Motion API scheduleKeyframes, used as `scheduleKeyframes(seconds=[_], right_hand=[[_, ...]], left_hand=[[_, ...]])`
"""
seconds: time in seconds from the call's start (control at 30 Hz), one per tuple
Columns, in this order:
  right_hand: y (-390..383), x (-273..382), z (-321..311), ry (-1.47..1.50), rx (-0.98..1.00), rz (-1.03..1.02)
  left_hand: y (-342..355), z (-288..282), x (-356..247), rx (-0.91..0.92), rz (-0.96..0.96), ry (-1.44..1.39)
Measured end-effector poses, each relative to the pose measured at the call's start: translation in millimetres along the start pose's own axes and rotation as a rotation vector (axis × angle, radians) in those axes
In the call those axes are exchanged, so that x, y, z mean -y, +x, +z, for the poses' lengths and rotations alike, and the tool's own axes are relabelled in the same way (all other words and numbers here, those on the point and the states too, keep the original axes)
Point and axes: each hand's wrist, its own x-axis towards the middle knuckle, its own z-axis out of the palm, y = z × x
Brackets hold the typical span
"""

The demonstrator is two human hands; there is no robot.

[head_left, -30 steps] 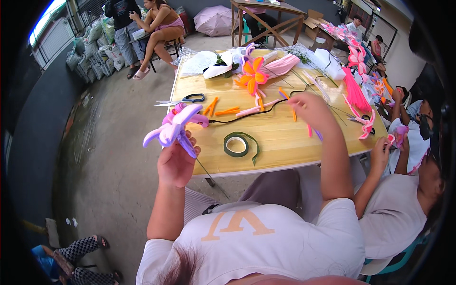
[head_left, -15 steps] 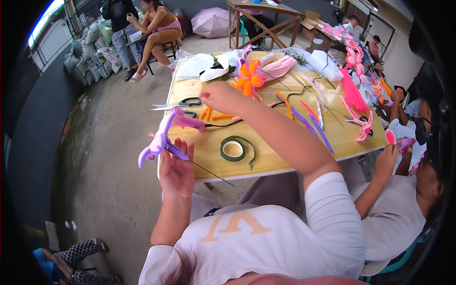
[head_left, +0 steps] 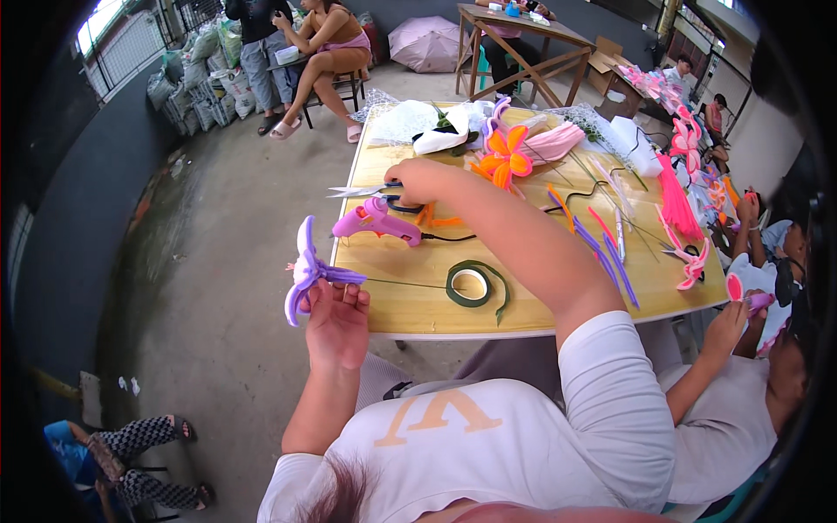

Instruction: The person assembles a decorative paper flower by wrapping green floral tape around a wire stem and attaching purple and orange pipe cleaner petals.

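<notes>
My left hand (head_left: pixel 336 322) holds a purple-and-white fuzzy flower (head_left: pixel 305 270) on a thin wire stem at the table's left edge. My right hand (head_left: pixel 418 185) reaches across, fingers curled on the dark handles of scissors (head_left: pixel 353 191), blades pointing left. Just below that hand lies a pink glue gun (head_left: pixel 384 228) with a black cord. A green tape roll (head_left: pixel 469 288) lies near the front edge. Orange pipe-cleaner pieces (head_left: pixel 443 219) are partly hidden behind my right arm, and an orange flower (head_left: pixel 507 159) lies beyond.
The wooden table (head_left: pixel 410 309) carries pink bundles (head_left: pixel 676 200), loose purple strips (head_left: pixel 615 261) and white wrapping (head_left: pixel 414 115). A co-worker (head_left: pixel 715 410) sits close at my right. Other people (head_left: pixel 331 61) are at left back. A brown table (head_left: pixel 523 22) and umbrella (head_left: pixel 427 39) stand behind.
My right hand has swept leftward and down onto the scissors. The purple flower in my left hand has turned, its wire stem swinging up to point right across the table.
</notes>
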Motion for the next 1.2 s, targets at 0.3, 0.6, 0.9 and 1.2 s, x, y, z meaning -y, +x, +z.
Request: scheduleKeyframes(seconds=[0.3,0.6,0.9,1.2], right_hand=[[-56,-22,-34,0.309,-0.265,0.196],[-264,-30,-65,0.632,-0.209,0.272],[-318,-12,-66,0.338,0.205,0.394],[-235,45,-134,-0.013,0.764,0.526]], left_hand=[[-4,2,10,0.098,-0.091,-0.001],[2,20,10,0.119,-0.008,0.033],[5,23,31,0.169,0.133,0.111],[10,4,32,0.246,0.210,0.289]])
